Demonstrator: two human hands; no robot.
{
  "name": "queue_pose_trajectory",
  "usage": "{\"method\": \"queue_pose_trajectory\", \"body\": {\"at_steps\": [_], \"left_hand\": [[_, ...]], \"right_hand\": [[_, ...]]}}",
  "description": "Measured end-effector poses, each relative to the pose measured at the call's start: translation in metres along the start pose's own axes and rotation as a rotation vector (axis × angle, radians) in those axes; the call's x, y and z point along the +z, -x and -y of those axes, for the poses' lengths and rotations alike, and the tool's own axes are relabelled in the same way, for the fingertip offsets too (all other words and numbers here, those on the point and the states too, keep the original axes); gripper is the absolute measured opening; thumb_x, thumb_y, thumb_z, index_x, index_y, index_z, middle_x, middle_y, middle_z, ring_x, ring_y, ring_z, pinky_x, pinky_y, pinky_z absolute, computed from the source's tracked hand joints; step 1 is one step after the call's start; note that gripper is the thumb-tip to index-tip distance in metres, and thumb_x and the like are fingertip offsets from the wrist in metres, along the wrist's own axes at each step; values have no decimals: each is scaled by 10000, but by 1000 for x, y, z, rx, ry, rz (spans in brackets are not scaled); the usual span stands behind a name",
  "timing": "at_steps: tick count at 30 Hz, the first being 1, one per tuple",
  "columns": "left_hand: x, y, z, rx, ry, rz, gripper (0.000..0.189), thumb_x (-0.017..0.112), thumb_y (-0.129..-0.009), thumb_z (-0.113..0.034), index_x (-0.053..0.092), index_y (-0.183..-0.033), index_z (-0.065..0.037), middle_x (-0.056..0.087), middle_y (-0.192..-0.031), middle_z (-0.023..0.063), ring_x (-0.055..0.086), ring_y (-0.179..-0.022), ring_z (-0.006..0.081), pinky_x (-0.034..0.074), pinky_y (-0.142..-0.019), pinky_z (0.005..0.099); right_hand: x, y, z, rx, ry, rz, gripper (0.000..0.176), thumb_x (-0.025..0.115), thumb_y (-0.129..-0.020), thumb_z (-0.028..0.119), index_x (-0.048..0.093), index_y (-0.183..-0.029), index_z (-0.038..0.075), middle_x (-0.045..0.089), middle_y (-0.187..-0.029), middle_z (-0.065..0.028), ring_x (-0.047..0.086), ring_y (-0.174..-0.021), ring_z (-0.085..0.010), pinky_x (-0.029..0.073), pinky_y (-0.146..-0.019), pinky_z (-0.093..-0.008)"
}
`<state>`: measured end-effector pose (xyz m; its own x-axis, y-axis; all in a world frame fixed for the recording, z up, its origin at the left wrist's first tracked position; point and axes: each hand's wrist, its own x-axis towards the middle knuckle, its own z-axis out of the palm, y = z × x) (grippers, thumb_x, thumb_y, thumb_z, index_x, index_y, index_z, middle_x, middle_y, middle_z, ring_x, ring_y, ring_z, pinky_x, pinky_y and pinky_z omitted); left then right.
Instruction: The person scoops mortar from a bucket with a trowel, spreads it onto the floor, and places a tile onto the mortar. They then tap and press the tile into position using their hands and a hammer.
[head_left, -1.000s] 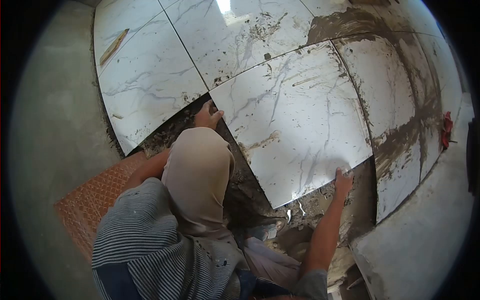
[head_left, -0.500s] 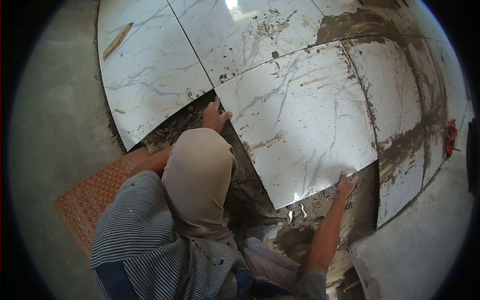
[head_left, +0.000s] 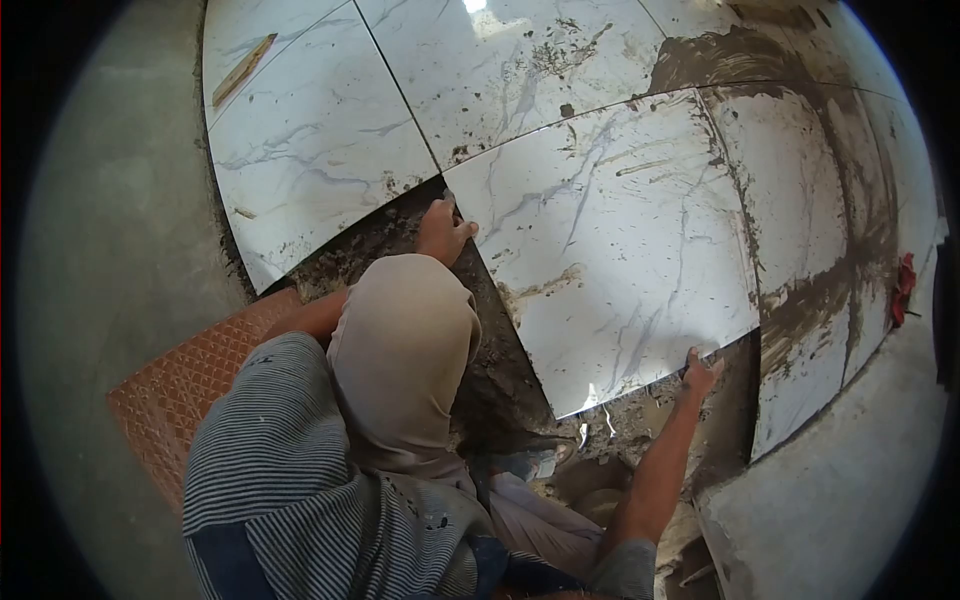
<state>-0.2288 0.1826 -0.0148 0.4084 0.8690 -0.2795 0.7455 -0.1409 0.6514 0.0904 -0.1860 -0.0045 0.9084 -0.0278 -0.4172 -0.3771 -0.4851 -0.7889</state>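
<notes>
A large white marble-patterned floor tile [head_left: 610,260] with grey veins and mud smears lies in front of me, its far edge against the neighbouring tiles. My left hand [head_left: 445,233] grips its left edge near the far corner, thumb on the edge; the other fingertips are partly hidden in the gap. My right hand [head_left: 702,373] holds the near edge close to the right corner, with the thumb on top and the fingers partly out of sight. Dark wet mortar [head_left: 495,375] shows along the tile's left and near sides. My bent knee [head_left: 403,335] rises between my arms.
Laid tiles [head_left: 310,150] border the far side, and mud-streaked tiles [head_left: 785,190] the right. A wood strip [head_left: 244,70] rests at far left. An orange patterned tile [head_left: 170,400] lies beside me on the grey floor [head_left: 110,250]. A red object [head_left: 904,288] sits far right.
The view has shifted slightly, so everything appears a little further right. Both hands keep their places on the tile, which shows no clear movement against its neighbours.
</notes>
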Motion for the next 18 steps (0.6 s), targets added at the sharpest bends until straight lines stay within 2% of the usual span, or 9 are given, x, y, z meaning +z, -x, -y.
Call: {"method": "queue_pose_trajectory", "body": {"at_steps": [3, 5, 9, 11, 13, 15, 16, 17, 18], "left_hand": [[6, 0, 14, 107, -57, -40, 381, 708, -688, -187, 563, -972, 21, 550, -814, 169, 551, -735, 315, 428, -662, 397], [5, -1, 8, 101, -11, -39, 320, 738, -657, -154, 526, -800, 38, 516, -800, 177, 524, -736, 347, 404, -653, 419], [-10, 2, -4, 120, -14, 53, 413, 756, -647, -172, 545, -934, 36, 521, -826, 190, 521, -782, 361, 412, -690, 420], [-15, 3, 0, 227, -101, 55, 729, 787, -628, -171, 429, -1231, 25, 497, -1005, 222, 485, -946, 376, 394, -820, 417], [-13, 8, 8, 424, -146, -43, 848, 803, -598, -182, 376, -1307, 2, 431, -1181, 243, 425, -1078, 397, 363, -899, 428], [-20, 9, -4, 537, -363, -16, 865, 807, -579, -214, 396, -1320, -38, 324, -1331, 254, 344, -1196, 413, 311, -980, 451], [-23, 5, -2, 627, -427, 27, 810, 800, -588, -247, 447, -1295, -70, 270, -1397, 240, 285, -1261, 417, 267, -1020, 483], [-24, -1, 1, 699, -514, 78, 733, 775, -625, -265, 482, -1275, -93, 272, -1413, 215, 263, -1286, 412, 243, -1037, 494], [-24, -5, 1, 743, -520, 111, 718, 763, -639, -268, 481, -1277, -96, 280, -1416, 203, 263, -1291, 408, 237, -1042, 493]], "right_hand": [[-8, -29, -39, -86, 162, -35, 640, 669, -746, 40, 363, -1307, 6, 458, -1235, -174, 502, -1053, -266, 426, -882, -362], [-19, -37, -43, -210, 396, -77, 675, 704, -722, 123, 377, -1289, -37, 470, -1240, -206, 493, -1087, -307, 394, -926, -372], [-21, -31, -33, -189, 389, -45, 728, 718, -711, 260, 390, -1286, -44, 442, -1292, -240, 440, -1191, -350, 339, -992, -390], [-22, -46, -59, -272, 587, -92, 771, 729, -699, 310, 383, -1302, -22, 437, -1298, -240, 433, -1200, -354, 337, -1002, -397], [-19, -33, -40, -205, 619, -108, 791, 732, -692, 330, 377, -1309, -14, 432, -1303, -241, 432, -1201, -359, 335, -1007, -397], [-12, -16, -23, -91, 634, -153, 798, 740, -677, 336, 377, -1303, -3, 455, -1281, -234, 450, -1180, -367, 354, -990, -399], [-15, -15, -26, -105, 645, -152, 838, 699, -691, 439, 360, -1323, 4, 433, -1309, -220, 438, -1193, -370, 357, -990, -431], [-10, -6, -14, -119, 570, -206, 754, 751, -663, 272, 396, -1279, 23, 517, -1205, -220, 500, -1121, -363, 390, -946, -404], [-9, -5, -12, -119, 564, -218, 726, 746, -668, 243, 408, -1275, 30, 527, -1192, -211, 509, -1114, -346, 394, -940, -394]]}}
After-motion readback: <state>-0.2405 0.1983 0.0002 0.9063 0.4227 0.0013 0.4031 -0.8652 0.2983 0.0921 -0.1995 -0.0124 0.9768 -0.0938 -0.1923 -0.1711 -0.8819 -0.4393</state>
